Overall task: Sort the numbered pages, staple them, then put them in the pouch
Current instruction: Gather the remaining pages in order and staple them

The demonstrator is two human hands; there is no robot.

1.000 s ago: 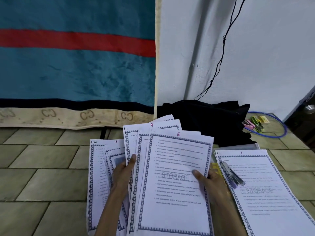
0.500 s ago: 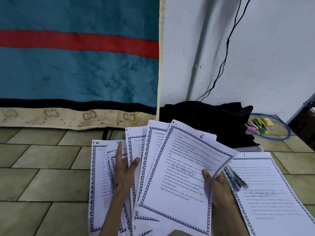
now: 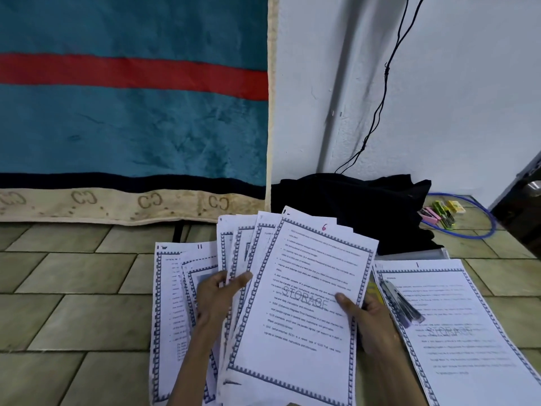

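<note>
I hold a fanned bunch of bordered printed pages low in the middle of the head view. Page 6 (image 3: 307, 291) is on top, tilted to the right. My right hand (image 3: 366, 320) grips its right edge, thumb on the print. My left hand (image 3: 218, 294) pinches the left sheets of the fan between thumb and fingers. Behind it lies page 11 (image 3: 171, 291) on the floor. Page 1 (image 3: 456, 332) lies on the floor at the right with a metal stapler (image 3: 401, 303) resting on it. A clear pouch edge (image 3: 415, 254) shows behind page 1.
A black cloth bundle (image 3: 351, 209) sits against the white wall behind the pages. Coloured clips (image 3: 439, 213) and a blue cable loop (image 3: 480, 232) lie at the far right. A teal blanket (image 3: 131, 112) hangs at the left. The floor (image 3: 73, 288) is tiled.
Page 6 first tilted strongly right, then came back partly upright over the fan. My left hand's fingers curled from flat onto the sheets into a pinch.
</note>
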